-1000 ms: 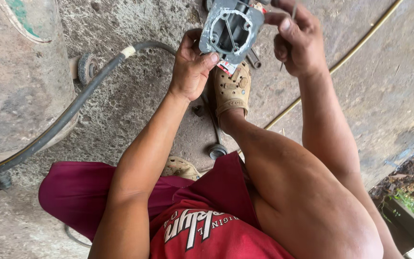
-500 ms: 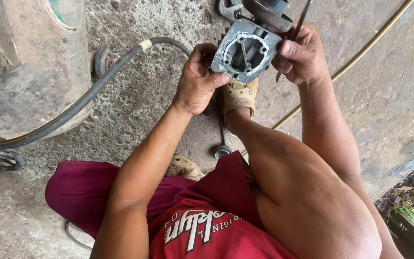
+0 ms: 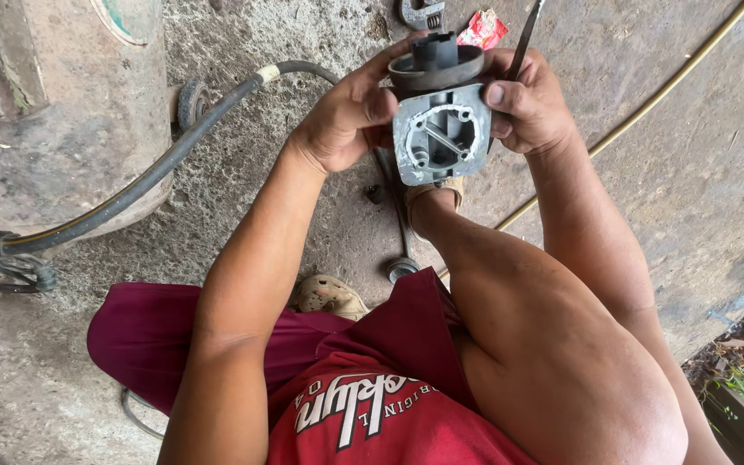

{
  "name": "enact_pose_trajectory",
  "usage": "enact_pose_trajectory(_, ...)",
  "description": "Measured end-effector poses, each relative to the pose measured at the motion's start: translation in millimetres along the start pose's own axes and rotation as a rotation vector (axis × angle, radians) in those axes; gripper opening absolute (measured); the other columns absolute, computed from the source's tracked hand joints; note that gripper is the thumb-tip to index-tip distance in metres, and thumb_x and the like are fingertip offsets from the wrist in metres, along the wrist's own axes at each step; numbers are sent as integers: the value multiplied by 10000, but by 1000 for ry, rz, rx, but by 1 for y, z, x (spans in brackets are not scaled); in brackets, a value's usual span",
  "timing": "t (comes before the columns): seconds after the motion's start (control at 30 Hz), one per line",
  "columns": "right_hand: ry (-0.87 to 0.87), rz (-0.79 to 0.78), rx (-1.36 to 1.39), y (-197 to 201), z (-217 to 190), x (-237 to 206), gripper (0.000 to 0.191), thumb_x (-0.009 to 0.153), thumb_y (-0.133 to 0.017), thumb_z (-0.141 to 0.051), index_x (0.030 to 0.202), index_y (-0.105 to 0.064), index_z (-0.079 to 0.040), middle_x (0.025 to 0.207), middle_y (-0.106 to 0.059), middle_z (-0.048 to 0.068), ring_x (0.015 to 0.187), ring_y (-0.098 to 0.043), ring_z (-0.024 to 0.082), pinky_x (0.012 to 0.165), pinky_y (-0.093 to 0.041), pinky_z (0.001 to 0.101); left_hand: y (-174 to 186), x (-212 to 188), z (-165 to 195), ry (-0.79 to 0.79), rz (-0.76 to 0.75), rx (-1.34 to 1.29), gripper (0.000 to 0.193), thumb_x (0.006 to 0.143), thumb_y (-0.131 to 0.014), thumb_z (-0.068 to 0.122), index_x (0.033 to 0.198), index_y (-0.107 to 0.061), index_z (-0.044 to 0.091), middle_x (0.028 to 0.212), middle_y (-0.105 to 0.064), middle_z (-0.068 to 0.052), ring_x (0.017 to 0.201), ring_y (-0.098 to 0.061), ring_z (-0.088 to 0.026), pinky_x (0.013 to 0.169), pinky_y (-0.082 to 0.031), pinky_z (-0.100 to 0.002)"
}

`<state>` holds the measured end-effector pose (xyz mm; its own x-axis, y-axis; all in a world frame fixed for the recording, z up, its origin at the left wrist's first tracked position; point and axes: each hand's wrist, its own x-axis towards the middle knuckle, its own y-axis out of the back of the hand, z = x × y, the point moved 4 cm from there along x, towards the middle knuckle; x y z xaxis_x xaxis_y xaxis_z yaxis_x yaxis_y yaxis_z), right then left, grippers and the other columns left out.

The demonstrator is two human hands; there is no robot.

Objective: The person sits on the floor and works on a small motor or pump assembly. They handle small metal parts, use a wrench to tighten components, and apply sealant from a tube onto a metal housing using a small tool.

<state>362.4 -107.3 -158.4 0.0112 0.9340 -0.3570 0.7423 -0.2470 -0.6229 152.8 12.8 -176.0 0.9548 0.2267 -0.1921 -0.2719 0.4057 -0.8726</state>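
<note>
I hold the casting (image 3: 438, 142) between both hands, raised above my knee and the concrete floor (image 3: 691, 172). It is a grey metal engine part: a squarish flange with a round bore faces the camera, and a dark round cap (image 3: 437, 69) sits on its far end.

Its long axis runs away from me, from flange to cap, tilted slightly up in the view.

My left hand (image 3: 346, 116) grips the left side, thumb laid across the upper left corner of the flange, fingers wrapped behind the cap. My right hand (image 3: 531, 103) closes on the right side, thumb pressed on the flange's upper right edge. Both hands are closed on the casting; neither is nearer than the other.

A thin dark tool (image 3: 527, 39) stands up behind the right hand; I judge it pinched in those fingers, but the grip itself is hidden.

On the floor beyond: a wrench (image 3: 422, 13) and a red wrapper (image 3: 481, 30). A black hose (image 3: 157, 168) runs left toward a worn tank (image 3: 53, 103). A yellow cable (image 3: 647, 108) crosses to the right.
</note>
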Motion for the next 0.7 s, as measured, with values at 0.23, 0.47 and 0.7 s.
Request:
enact_pose_trajectory(0.23,2,83,-160,-13,-14,6,283,1110,-684,-149,1305,-670,54,813,-688,75,506,-537,63,419,-372,191,-9,-2,-3,-71,35,-80,998,883,-916,273,1648,-276,232,1565,-507,-115,1443,-501,-291,1146,-545,-454)
enact_pose_trajectory(0.47,303,319,-1216,-45,-68,-51,195,1171,-529,-81,1286,-654,14,795,-684,83,656,-688,106,538,-544,262,-12,-7,4,-345,191,-132,906,922,-854,278,1620,-282,198,1557,-513,-119,1410,-540,-298,1060,-617,-524)
enact_pose_trajectory(0.7,463,345,-1490,-94,-67,-70,156,1041,-728,62,1179,-723,-10,1141,-743,130,993,-765,207,804,-618,300,-4,-16,18,-496,232,-158,618,1026,-789,231,1519,-427,142,1454,-580,-108,1343,-606,-273,1047,-603,-480)
